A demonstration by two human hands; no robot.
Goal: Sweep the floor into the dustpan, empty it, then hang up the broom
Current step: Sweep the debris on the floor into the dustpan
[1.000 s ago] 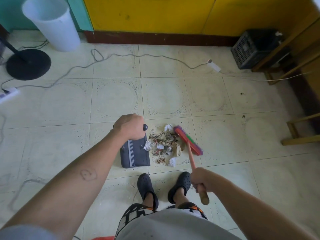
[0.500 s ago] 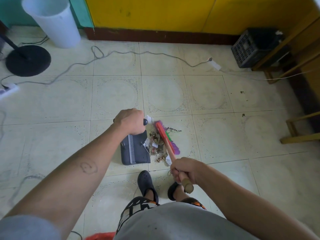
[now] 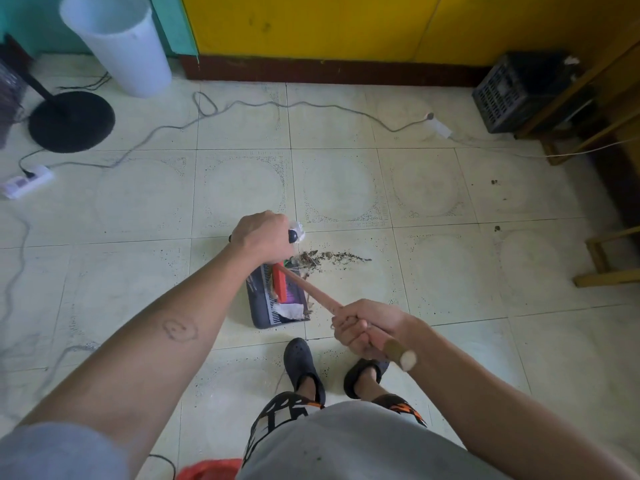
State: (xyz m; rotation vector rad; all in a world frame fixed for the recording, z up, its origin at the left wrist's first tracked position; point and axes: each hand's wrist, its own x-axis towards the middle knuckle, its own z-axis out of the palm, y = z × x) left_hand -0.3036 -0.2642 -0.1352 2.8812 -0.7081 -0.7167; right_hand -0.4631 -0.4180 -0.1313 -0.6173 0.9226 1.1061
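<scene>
A dark grey dustpan (image 3: 264, 306) lies on the tiled floor in front of my feet. My left hand (image 3: 265, 235) grips its black handle from above. My right hand (image 3: 367, 329) is closed around the wooden broom handle (image 3: 311, 291). The red broom head (image 3: 280, 284) rests inside the pan, with crumpled paper (image 3: 291, 310) and scraps beside it. A thin trail of dirt and dry bits (image 3: 329, 257) lies on the floor just right of the pan's far end. A white scrap (image 3: 298, 230) shows beside my left hand.
A white bin (image 3: 119, 43) stands at the back left beside a black fan base (image 3: 71, 121). A grey cable (image 3: 311, 107) and power strips (image 3: 26, 181) cross the floor. A black crate (image 3: 519, 91) and wooden furniture (image 3: 602, 258) stand at the right. Something red (image 3: 207, 471) lies near my legs.
The broom head swept left from the right side of the pile into the dustpan, carrying most of the litter in. A thin dirt trail stayed on the floor. My left hand held the pan still.
</scene>
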